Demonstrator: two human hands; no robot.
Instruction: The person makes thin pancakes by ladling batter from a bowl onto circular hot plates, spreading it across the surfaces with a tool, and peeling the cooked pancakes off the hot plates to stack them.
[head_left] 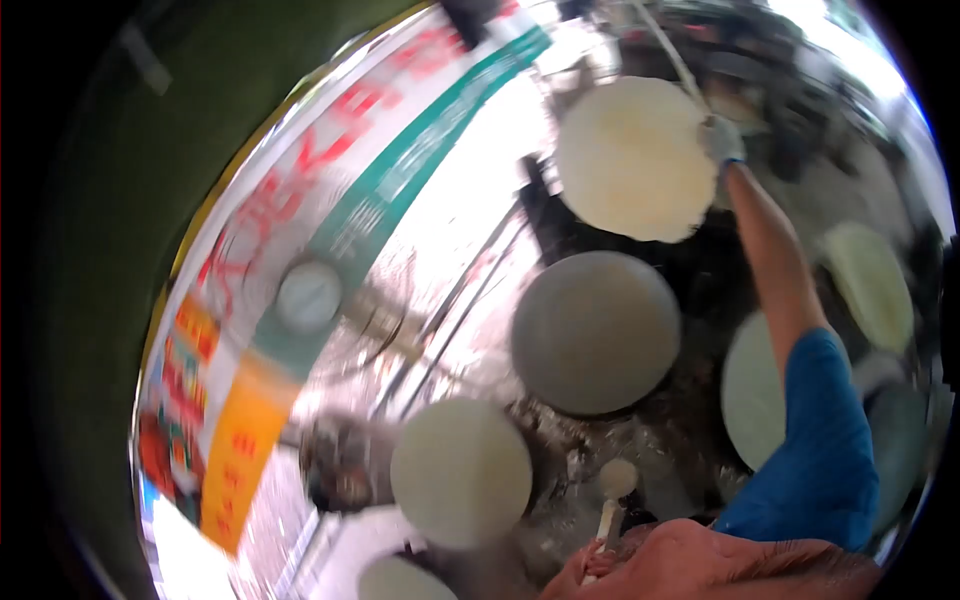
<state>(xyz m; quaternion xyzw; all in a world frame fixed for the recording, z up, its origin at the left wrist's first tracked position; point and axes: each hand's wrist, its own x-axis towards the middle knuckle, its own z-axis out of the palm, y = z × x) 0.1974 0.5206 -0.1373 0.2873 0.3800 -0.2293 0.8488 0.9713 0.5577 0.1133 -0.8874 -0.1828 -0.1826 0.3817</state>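
My right hand (722,140), in a pale glove, reaches far forward and grips the right edge of a large, thin round flatbread (635,160). The flatbread is cream-coloured, with a slightly ragged lower edge. A thin pale stick (668,48) runs up and away from beside this hand; whether the hand holds it too is unclear. Low in view, close to my body, my left hand (592,572) is closed around the handle of a ladle (617,480), whose round end points forward. Motion blur hides the finger details.
A grey round griddle (595,332) lies below the flatbread. Other pale round discs stand at lower left (461,472), on the right behind my arm (755,395) and at far right (868,285). A printed banner (375,190) slants along the left. A cylindrical machine part (345,462) juts in nearby.
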